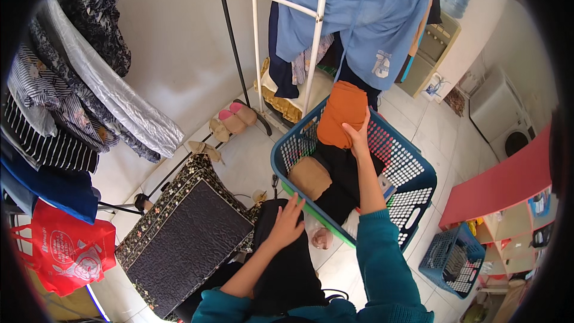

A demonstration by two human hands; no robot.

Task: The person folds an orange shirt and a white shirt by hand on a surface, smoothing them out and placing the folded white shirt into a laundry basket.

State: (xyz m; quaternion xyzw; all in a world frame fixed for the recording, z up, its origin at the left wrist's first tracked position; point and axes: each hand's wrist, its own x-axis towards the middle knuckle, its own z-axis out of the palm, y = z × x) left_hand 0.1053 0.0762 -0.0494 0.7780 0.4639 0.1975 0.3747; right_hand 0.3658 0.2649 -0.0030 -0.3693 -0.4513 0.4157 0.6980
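Observation:
My right hand (357, 134) grips a folded orange cloth (343, 110) above the far side of a blue perforated plastic laundry basket (426, 184). Inside that basket lie a folded tan cloth (309, 177) and some black fabric (338, 166). Fingers apart and holding nothing, my left hand (287, 224) hovers over my black-clad lap, close to the basket's near left rim. To its left is a dark quilted cloth (188, 242) with a floral border, spread over a low surface.
Beyond the basket, a white rack (318, 31) carries a light blue garment (358, 22) and others. Clothes hang at the left above a red bag (71, 246). Beige shoes (237, 119) sit by the wall. A second blue basket (453, 260) stands near a pink shelf (502, 179) on the right.

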